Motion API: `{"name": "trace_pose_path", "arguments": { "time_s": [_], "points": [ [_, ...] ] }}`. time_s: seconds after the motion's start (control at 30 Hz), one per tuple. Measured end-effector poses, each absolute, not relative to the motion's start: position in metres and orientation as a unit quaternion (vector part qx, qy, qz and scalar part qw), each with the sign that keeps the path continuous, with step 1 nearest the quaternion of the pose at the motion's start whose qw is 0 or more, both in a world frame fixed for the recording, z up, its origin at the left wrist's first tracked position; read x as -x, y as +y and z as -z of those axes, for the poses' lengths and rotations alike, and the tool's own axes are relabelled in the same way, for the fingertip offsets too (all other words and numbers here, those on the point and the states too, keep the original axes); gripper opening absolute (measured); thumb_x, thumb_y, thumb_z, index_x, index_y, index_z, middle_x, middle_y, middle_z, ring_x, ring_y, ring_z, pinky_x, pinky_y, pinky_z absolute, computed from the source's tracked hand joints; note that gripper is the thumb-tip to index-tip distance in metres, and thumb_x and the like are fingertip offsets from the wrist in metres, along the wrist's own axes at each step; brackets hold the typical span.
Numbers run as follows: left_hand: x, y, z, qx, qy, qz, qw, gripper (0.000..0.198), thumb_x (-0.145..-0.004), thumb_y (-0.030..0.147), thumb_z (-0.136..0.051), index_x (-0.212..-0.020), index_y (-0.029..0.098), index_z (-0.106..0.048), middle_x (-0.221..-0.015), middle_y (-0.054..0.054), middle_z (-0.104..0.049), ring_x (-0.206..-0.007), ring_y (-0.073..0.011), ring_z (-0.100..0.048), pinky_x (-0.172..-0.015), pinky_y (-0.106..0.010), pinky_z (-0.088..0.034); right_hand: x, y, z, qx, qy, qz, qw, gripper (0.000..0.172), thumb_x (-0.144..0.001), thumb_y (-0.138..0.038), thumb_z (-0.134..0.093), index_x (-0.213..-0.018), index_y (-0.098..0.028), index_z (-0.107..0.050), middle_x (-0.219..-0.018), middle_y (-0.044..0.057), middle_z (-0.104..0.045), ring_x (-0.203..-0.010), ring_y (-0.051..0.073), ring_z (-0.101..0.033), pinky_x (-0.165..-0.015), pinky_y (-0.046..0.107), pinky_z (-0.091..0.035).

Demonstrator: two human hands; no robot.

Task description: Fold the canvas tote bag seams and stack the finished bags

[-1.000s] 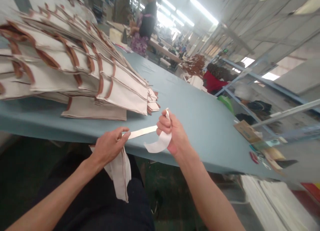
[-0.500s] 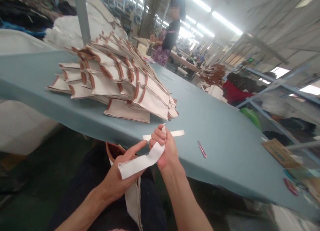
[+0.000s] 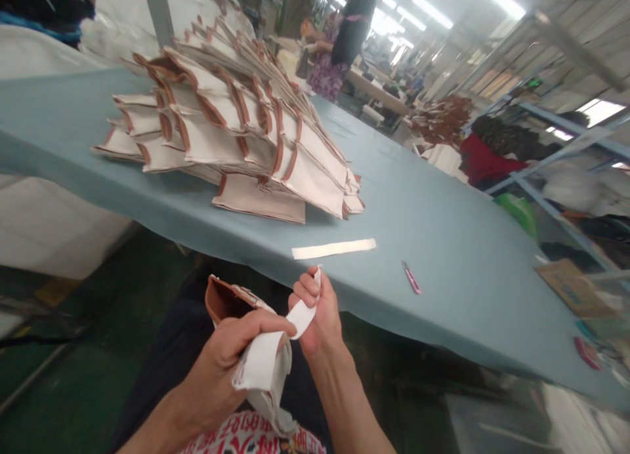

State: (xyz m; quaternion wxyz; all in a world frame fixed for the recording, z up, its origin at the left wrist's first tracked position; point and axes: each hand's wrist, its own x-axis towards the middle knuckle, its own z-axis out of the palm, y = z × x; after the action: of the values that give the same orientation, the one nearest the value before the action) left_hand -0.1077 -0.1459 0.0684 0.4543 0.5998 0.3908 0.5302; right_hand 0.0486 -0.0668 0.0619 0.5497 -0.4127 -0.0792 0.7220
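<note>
A white fabric strip (image 3: 302, 317) runs between my two hands, above my lap. My right hand (image 3: 322, 313) is closed round its upper end, a bit of which sticks out above the fist. Lower and to the left, my left hand (image 3: 229, 355) pinches the strip under its thumb, and a white length folds over below the fingers. Behind the left hand, a cream fabric pouch (image 3: 231, 300) with brown edging gapes at the top; its lower part is partly hidden. Beyond my hands, a flat cream strip (image 3: 335, 248) lies near the table edge.
On the blue-green table (image 3: 418, 211) a large heap of cream pouches with brown edges (image 3: 236, 126) rises at left. A small pink thread snipper (image 3: 411, 278) lies right of the strip. Blue shelving (image 3: 546, 211) stands at right. A person (image 3: 344, 41) stands beyond the table.
My left thumb has come down onto the strip, and the left hand has turned, folding the strip over. Both hands now sit clear of the flat strip on the table. The view has shifted slightly.
</note>
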Motion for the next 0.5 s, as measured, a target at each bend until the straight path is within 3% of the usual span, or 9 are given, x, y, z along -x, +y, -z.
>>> {"name": "trace_pose_path", "arguments": {
  "time_s": [0.13, 0.27, 0.37, 0.43, 0.5],
  "points": [
    [0.117, -0.156, -0.059, -0.689, 0.388, -0.507, 0.344, 0.031, -0.102, 0.019, -0.074, -0.125, 0.035, -0.088, -0.099, 0.004, -0.093, -0.082, -0.0151, -0.087, -0.082, -0.017, -0.060, -0.061, -0.075, -0.045, 0.449, -0.119, -0.705, 0.536, 0.026, -0.093, -0.036, -0.078, -0.087, -0.027, -0.054, -0.057, -0.016, -0.029, -0.045, 0.009, -0.020, -0.043, 0.018, -0.026],
    [0.116, -0.161, -0.052, -0.693, 0.408, -0.496, 0.327, 0.032, -0.110, 0.022, -0.066, -0.128, 0.036, -0.089, -0.102, 0.003, -0.094, -0.087, -0.0161, -0.089, -0.088, -0.017, -0.061, -0.075, -0.085, -0.020, 0.503, -0.179, -0.670, 0.515, 0.038, -0.081, -0.051, -0.084, -0.083, -0.027, -0.056, -0.056, -0.016, -0.029, -0.046, 0.009, -0.021, -0.044, 0.020, -0.027],
    [0.112, -0.160, -0.051, -0.668, 0.418, -0.491, 0.372, 0.024, -0.112, 0.033, -0.070, -0.123, 0.034, -0.092, -0.100, -0.001, -0.095, -0.083, -0.0195, -0.090, -0.083, -0.020, -0.065, -0.088, -0.099, -0.006, 0.555, -0.239, -0.616, 0.505, 0.041, -0.075, -0.057, -0.088, -0.085, -0.025, -0.065, -0.059, -0.010, -0.049, -0.050, 0.011, -0.039, -0.045, 0.022, -0.031],
    [0.111, -0.159, -0.052, -0.649, 0.422, -0.492, 0.399, 0.023, -0.111, 0.038, -0.073, -0.120, 0.033, -0.094, -0.098, -0.002, -0.095, -0.080, -0.0206, -0.090, -0.080, -0.021, -0.066, -0.100, -0.113, -0.008, 0.587, -0.282, -0.564, 0.507, 0.038, -0.076, -0.051, -0.092, -0.090, -0.023, -0.072, -0.075, -0.002, -0.068, -0.065, 0.015, -0.059, -0.052, 0.023, -0.041],
    [0.110, -0.158, -0.054, -0.633, 0.426, -0.489, 0.423, 0.023, -0.110, 0.040, -0.074, -0.117, 0.033, -0.095, -0.096, -0.002, -0.095, -0.079, -0.0210, -0.090, -0.077, -0.021, -0.067, -0.110, -0.127, -0.021, 0.604, -0.326, -0.515, 0.514, 0.030, -0.077, -0.039, -0.095, -0.096, -0.022, -0.078, -0.095, 0.003, -0.078, -0.088, 0.019, -0.070, -0.067, 0.026, -0.052]
  ]
}}
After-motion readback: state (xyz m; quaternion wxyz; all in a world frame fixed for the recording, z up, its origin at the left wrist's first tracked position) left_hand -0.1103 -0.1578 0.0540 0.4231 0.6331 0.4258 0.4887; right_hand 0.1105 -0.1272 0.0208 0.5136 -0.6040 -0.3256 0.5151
